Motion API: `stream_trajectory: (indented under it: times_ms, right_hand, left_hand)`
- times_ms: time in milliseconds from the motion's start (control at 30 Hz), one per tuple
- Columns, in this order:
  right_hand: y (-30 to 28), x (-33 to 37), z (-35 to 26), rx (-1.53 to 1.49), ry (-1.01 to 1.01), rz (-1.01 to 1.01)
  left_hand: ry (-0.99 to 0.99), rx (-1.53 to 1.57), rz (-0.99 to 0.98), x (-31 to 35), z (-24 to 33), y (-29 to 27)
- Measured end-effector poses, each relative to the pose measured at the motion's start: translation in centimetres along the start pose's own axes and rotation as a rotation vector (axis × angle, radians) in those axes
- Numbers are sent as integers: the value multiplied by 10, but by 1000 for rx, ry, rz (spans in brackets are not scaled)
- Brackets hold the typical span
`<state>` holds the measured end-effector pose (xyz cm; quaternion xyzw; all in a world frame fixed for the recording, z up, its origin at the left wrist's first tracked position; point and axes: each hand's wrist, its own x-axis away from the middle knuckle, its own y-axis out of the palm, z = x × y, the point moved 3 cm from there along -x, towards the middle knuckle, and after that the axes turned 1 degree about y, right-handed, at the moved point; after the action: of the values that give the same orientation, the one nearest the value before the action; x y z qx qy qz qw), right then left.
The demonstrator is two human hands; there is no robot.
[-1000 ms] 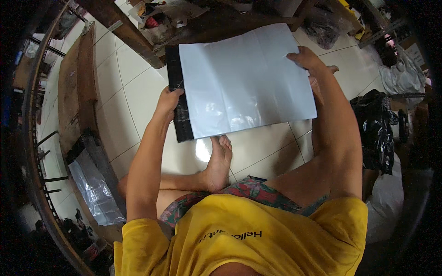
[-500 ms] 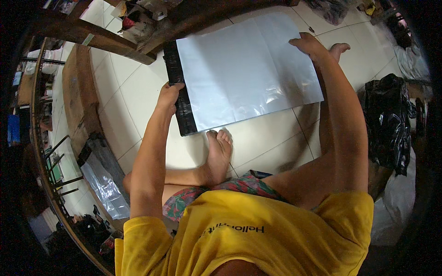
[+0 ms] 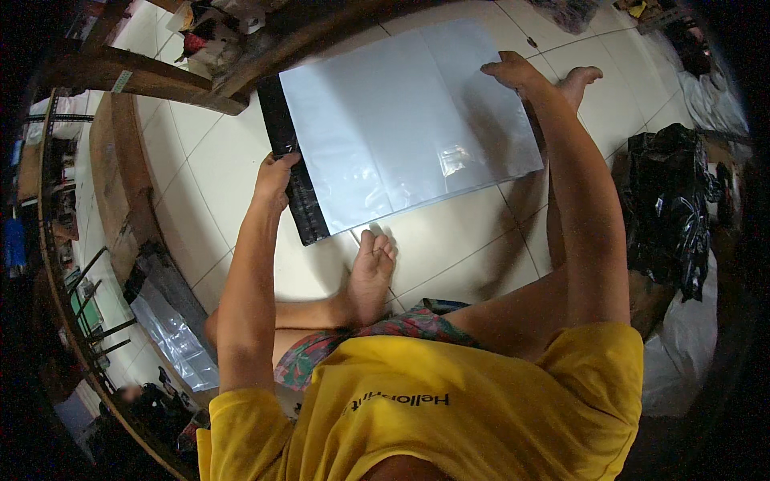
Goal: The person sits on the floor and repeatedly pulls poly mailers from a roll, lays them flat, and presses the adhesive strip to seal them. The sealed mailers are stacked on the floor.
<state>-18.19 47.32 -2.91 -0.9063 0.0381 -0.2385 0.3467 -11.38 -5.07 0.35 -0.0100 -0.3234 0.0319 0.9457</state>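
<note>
Stretched out above the tiled floor is a large, flat white plastic mailing bag [image 3: 401, 132] with a black band along its left edge. Layered lower edges hint at more than one sheet, but I cannot tell for sure. My left hand [image 3: 275, 178] pinches the black band, thumb on top and fingers hidden beneath. At the far right edge, my right hand [image 3: 515, 74] grips the bag the same way, its thumb lying over the white face. The bag is held nearly flat between both hands, with light creases and a shiny patch near its lower side.
Wooden beams [image 3: 152, 76] run along the back left. Grey plastic bags [image 3: 176, 333] lie at the left, and a black plastic bundle [image 3: 666, 208] sits at the right. My bare foot [image 3: 370, 272] rests on the floor tiles just below the mailing bag.
The whole view has shifted slightly, so the bag, hands and surroundings appear a little further left. Both hands keep their hold on the bag.
</note>
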Motion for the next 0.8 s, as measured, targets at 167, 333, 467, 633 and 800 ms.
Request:
stream_trajectory:
  times_ms: [167,333,467,633,800]
  right_hand:
    - [-2,23,-24,-20,81,-24]
    - [-12,16,-26,165,-19,25]
    - [-11,17,-17,90,-20,47]
    - [2,17,-14,152,45,6]
    - [13,-6,27,32,123,-63]
  left_hand:
    - [22,26,-7,1,-4,-6]
    - [23,6,-37,10,8,-1]
    - [20,13,-6,14,9,0]
    - [29,2,-49,1,-10,-5]
    - [8,-3,-23,-13,-27,-6]
